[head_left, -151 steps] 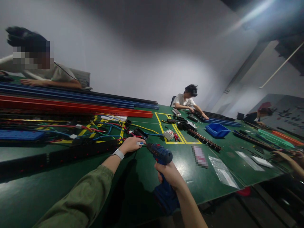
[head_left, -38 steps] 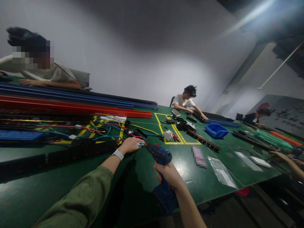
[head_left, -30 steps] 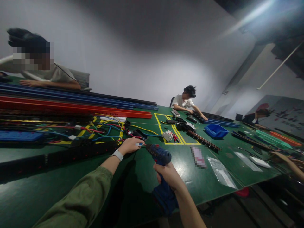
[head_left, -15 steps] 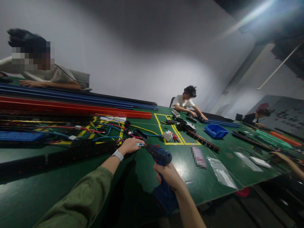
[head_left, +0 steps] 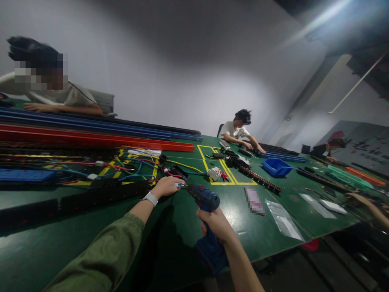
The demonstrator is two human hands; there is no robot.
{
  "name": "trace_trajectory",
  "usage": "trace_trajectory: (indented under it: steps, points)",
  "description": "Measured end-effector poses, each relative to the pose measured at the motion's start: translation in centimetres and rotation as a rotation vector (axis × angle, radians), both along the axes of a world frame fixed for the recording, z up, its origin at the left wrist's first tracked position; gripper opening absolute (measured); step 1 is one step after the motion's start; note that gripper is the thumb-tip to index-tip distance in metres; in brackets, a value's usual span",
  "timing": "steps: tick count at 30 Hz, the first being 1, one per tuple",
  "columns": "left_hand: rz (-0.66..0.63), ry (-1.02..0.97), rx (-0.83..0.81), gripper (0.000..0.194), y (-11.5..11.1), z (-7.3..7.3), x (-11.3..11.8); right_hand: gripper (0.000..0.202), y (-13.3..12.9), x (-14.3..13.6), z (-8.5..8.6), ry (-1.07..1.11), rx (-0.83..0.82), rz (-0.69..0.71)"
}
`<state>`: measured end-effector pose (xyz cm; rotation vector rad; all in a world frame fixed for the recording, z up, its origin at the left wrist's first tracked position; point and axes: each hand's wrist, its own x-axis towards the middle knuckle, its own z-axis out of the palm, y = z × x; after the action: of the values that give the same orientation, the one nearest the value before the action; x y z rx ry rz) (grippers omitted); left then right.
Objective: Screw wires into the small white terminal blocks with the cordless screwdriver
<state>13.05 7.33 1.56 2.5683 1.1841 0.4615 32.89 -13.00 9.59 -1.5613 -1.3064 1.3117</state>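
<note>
My left hand point(head_left: 164, 187) is closed on a small white block with a blue part point(head_left: 178, 184), held by the fingertips just above the table. Wrapped round the handle of a blue cordless drill point(head_left: 208, 198) is my right hand point(head_left: 216, 223). The drill's nose points left at the block, close to it; whether the bit touches it I cannot tell. Red and blue wires point(head_left: 142, 160) lie beyond my left hand. A long black power strip point(head_left: 91, 201) reaches from the left to beside that hand. Behind the fingers sits a small black housing point(head_left: 178, 172).
Blue and orange rails point(head_left: 170, 144) lie along the far left edge. White parts with red leads point(head_left: 215, 173) rest inside yellow tape. Farther right are a blue bin point(head_left: 276, 167) and a plastic bag point(head_left: 284, 221). Several other people sit around the green table point(head_left: 243, 239).
Almost nothing differs. Both hands, the drill and the small block keep their places; the view has shifted very slightly.
</note>
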Motion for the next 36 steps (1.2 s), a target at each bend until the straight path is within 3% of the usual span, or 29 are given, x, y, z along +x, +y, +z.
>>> trace_trajectory:
  steps: [36]
  points:
    - [-0.023, 0.006, 0.010, 0.037, 0.47, -0.44, 0.01, 0.008, -0.09, -0.18, 0.30, 0.007, 0.016, -0.015]
